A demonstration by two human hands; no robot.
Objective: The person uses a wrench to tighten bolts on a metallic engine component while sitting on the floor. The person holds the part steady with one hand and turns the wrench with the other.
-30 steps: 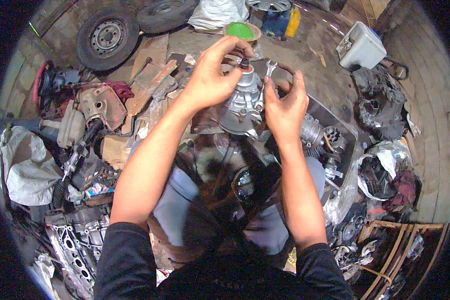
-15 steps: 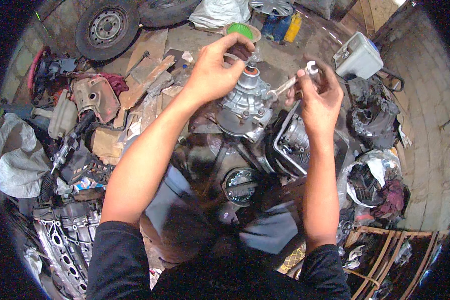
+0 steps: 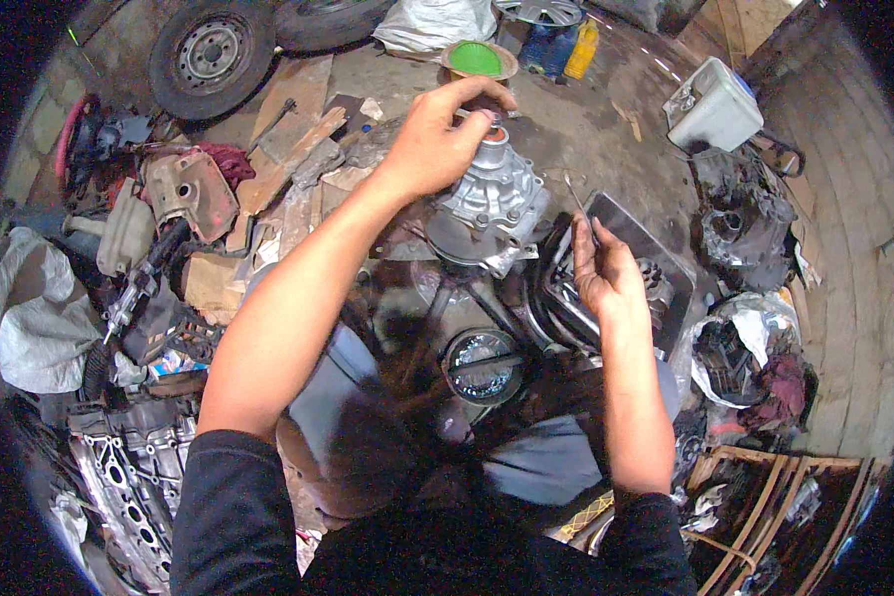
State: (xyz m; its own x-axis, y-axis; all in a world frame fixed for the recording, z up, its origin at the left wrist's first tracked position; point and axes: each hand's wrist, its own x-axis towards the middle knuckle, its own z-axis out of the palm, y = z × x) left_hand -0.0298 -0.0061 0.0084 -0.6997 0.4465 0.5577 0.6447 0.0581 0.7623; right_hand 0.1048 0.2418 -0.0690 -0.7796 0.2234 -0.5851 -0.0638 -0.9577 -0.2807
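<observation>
My left hand (image 3: 437, 134) is curled over the upright shaft end of a grey metal gearbox housing (image 3: 492, 194), its thumb and fingers closing round the top. What exactly the fingertips touch is partly hidden. An orange ring (image 3: 497, 134) shows just below the thumb. In my right hand (image 3: 611, 268) is a slim wrench (image 3: 582, 206), held between thumb and fingers and pointing up toward the housing's right side, apart from it. Below that hand lies a dark rectangular tray (image 3: 641, 223) with metal parts in it.
A bowl with a green inside (image 3: 474, 60) stands beyond the housing. A round black cap-like part (image 3: 482, 368) sits between my legs. At right are a white plastic container (image 3: 713, 104) and a dark casting (image 3: 740, 209); at left, a cylinder head (image 3: 124, 487) and a wheel (image 3: 214, 55).
My right hand has come down and nearer, from beside the housing's top to over the tray, turning the wrench more upright. My left hand stays at the shaft, slightly lower.
</observation>
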